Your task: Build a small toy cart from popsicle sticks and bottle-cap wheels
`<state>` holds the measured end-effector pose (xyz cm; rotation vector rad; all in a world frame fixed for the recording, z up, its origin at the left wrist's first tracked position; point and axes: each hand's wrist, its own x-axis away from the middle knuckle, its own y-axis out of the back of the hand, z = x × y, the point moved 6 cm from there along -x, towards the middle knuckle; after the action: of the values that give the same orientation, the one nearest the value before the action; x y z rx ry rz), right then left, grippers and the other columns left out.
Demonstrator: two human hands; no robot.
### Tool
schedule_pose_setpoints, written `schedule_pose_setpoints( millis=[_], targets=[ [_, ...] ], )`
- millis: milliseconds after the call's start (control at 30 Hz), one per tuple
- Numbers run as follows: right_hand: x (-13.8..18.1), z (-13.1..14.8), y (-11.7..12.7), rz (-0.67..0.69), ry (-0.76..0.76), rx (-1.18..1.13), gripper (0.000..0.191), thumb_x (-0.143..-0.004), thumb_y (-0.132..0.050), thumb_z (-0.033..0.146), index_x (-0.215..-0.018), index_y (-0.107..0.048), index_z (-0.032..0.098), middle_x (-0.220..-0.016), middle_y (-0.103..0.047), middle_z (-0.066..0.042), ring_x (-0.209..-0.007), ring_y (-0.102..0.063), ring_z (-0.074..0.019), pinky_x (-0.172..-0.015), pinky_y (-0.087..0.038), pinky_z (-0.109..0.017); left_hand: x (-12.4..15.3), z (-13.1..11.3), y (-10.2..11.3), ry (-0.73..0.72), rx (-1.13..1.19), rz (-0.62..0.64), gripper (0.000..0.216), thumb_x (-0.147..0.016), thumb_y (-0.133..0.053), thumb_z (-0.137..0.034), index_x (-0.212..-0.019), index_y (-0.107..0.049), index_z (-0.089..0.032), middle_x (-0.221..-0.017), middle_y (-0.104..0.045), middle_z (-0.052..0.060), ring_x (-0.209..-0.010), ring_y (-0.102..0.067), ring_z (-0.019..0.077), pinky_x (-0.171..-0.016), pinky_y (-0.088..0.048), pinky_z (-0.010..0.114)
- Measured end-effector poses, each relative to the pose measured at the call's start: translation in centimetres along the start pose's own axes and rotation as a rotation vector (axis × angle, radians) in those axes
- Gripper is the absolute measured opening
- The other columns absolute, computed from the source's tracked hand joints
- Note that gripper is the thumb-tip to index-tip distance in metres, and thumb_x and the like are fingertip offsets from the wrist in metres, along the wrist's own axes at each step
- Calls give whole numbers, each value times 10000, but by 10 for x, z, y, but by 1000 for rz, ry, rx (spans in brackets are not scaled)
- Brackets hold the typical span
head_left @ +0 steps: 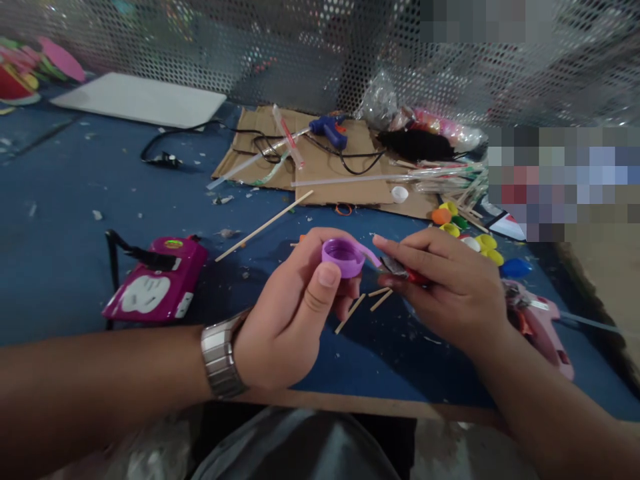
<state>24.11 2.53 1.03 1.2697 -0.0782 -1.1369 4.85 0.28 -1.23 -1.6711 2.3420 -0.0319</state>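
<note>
My left hand [295, 313], with a metal watch [220, 360] on its wrist, grips a purple bottle cap [343, 261] between thumb and fingers, its hollow side up. A thin purple strip [369, 255] reaches from the cap's rim toward my right hand [445, 287]. That hand is closed around a small red-handled metal tool [417, 277]; fingers cover most of it, so its exact kind is hidden. The tool's metal end [394, 267] is at the strip's tip. Short wooden stick pieces [381, 300] lie on the blue table [310, 370] beneath the hands.
A pink glue gun [547, 327] lies right of my right arm, near colourful bottle caps [485, 243]. Left stands a magenta box [155, 280]. Behind, a blue glue gun [330, 131] rests on cardboard [345, 190] with glue sticks. A long wooden stick [265, 225] lies between.
</note>
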Motion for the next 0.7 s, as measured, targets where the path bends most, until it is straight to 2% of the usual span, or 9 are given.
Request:
schedule_pose_setpoints(
  millis=[133,367,500,700],
  targets=[
    [2,3,-1,15,26,27,452,-1026,-752,281,-1470,-737,362,-1023,-747,-47,-839,-696,-188,-735,-580,-310,4,-1,-2,-56,-129,49,355,-1169,-411,-511,-1284,-575,-219,-896,-612,25,-704,-582,157,-625,-473,312],
    [1,5,3,-31,32,74,468,-996,-776,213,-1441,-754,359,-1006,-733,-49,-852,-686,-199,-754,-582,-327,8,-2,-1,-117,-116,34,303,-1177,-412,-473,-1329,-557,-256,-934,-621,27,-742,-597,163,-662,-469,326],
    [1,5,2,-32,24,81,501,-995,-748,165,-1448,-745,380,-1006,-729,-45,-855,-684,-205,-757,-587,-339,8,-3,-1,-119,-157,59,295,-1185,-388,-474,-1328,-538,-264,-926,-617,15,-729,-590,154,-665,-468,329],
    [4,8,0,-16,46,61,524,-994,-733,136,-1472,-732,350,-1045,-737,-49,-876,-688,-197,-775,-584,-332,7,-3,-4,-92,-281,110,375,-1188,-349,-511,-1300,-545,-211,-833,-596,-5,-688,-561,141,-662,-460,336]
  ],
)
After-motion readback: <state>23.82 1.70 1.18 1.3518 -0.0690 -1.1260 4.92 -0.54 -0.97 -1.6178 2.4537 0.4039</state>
